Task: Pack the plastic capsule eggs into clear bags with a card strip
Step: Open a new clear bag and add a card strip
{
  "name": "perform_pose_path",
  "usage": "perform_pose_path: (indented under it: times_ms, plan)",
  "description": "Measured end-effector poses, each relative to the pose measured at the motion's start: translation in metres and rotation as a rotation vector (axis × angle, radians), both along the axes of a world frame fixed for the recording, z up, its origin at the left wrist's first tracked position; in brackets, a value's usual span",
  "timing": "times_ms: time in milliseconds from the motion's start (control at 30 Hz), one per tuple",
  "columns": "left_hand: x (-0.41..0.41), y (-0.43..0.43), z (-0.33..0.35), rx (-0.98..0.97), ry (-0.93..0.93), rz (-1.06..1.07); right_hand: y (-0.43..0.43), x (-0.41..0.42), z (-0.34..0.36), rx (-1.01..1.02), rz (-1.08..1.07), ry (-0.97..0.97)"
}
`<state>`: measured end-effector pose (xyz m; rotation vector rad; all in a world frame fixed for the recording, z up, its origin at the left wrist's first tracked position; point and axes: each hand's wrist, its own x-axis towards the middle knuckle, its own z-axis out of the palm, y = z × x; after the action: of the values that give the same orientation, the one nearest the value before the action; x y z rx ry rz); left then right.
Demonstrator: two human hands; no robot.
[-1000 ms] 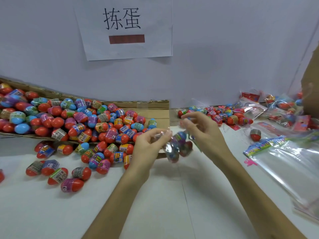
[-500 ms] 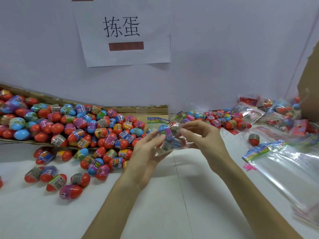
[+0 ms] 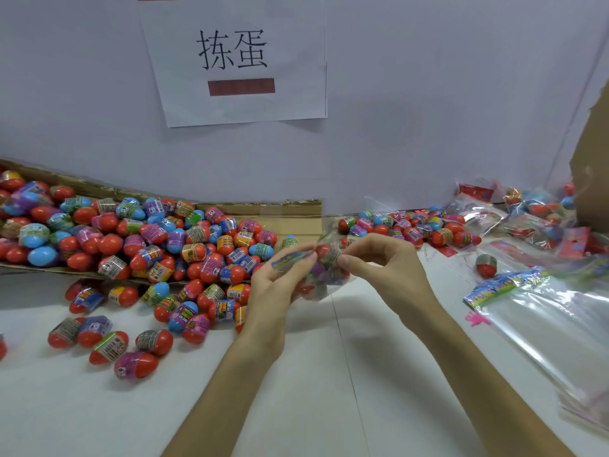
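Note:
Both hands hold one clear bag [image 3: 324, 275] with several capsule eggs inside, just above the white table. My left hand [image 3: 280, 285] grips the bag's left side, where a colourful card strip [image 3: 290, 258] shows at its fingertips. My right hand [image 3: 375, 262] pinches the bag's top right corner. A large heap of loose eggs [image 3: 148, 239], red with blue, purple or green halves, fills a flattened cardboard sheet [image 3: 290, 214] at the left and spills onto the table.
A stack of empty clear bags with card strips [image 3: 540, 311] lies at the right. Packed bags [image 3: 527, 212] and more loose eggs [image 3: 412, 225] sit at the back right, one single egg [image 3: 486, 263] apart. A brown cardboard box [image 3: 593, 166] stands at the far right edge.
The bag of eggs has been lifted slightly and turned in my hands. My fingers have shifted along its top edge, and the card strip now shows at my left fingertips.

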<state>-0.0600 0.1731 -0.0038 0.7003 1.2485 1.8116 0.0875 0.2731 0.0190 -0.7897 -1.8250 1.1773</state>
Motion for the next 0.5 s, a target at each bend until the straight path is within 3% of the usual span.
perform_pose_path:
  times_ms: [200, 333, 500]
  plan:
    - [-0.0011, 0.0019, 0.0023, -0.027, -0.107, 0.105, -0.0058, -0.0058, 0.0008, -0.105, 0.054, 0.014]
    - [-0.0019, 0.0016, 0.0012, -0.031, -0.146, 0.059, -0.0036, -0.0048, 0.0019, -0.115, -0.012, 0.040]
    - [-0.0047, -0.0016, 0.0040, -0.075, 0.036, -0.089, -0.0002, 0.0016, 0.0048, -0.062, 0.015, 0.022]
